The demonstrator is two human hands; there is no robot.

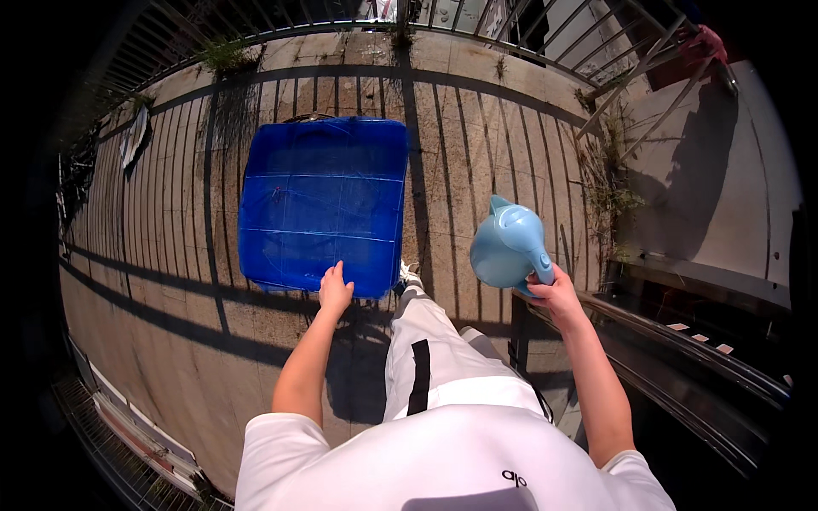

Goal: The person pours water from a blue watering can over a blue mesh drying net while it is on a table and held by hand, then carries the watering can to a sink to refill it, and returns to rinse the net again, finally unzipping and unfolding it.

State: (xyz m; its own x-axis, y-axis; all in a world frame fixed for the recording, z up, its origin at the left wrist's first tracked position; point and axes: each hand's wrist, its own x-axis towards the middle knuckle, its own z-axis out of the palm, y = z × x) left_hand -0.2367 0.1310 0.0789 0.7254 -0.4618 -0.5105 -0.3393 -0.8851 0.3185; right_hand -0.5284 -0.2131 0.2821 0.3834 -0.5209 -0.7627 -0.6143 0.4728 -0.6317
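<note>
A light blue electric kettle (501, 248) with a spout and a closed lid hangs at my right side. My right hand (551, 292) is wrapped round its handle. To the left, my left hand (336, 288) is held with its fingers apart and nothing in it. It appears over the near edge of a large blue plastic bin (322, 204); whether it touches the rim I cannot tell. The bin is roughly square, and thin pale lines cross over it.
Metal railings (503, 38) run along the far side, casting striped shadows on the tiled floor (464, 170). A metal handrail (682, 341) slopes down at the right beside dark steps. Weeds (613, 183) grow along the right wall (682, 170). A pale flat scrap (134, 136) lies at the far left.
</note>
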